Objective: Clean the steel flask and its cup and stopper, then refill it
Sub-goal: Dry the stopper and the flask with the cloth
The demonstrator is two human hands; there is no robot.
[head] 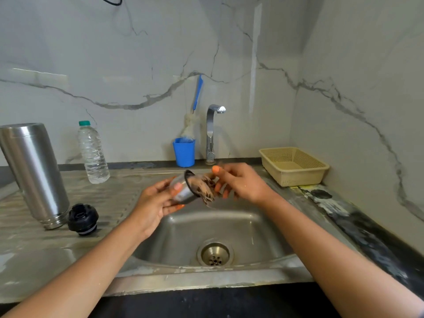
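Note:
My left hand (153,203) grips the small steel cup (183,191) on its side over the sink basin (229,228), with its dark-rimmed mouth facing right. My right hand (241,183) is at that mouth. Its fingers are motion-blurred at the cup's rim and I see nothing held in them. The steel flask (32,171) stands mouth-down and leaning on the drainboard at the left. Its black stopper (83,219) lies right beside the flask's lower end.
A clear plastic water bottle (93,152) with a green cap stands behind the flask. A blue tumbler (184,153) holding a blue-handled bottle brush (197,92) sits next to the tap (212,131), which shows no running water. A beige basket (293,165) sits at the right.

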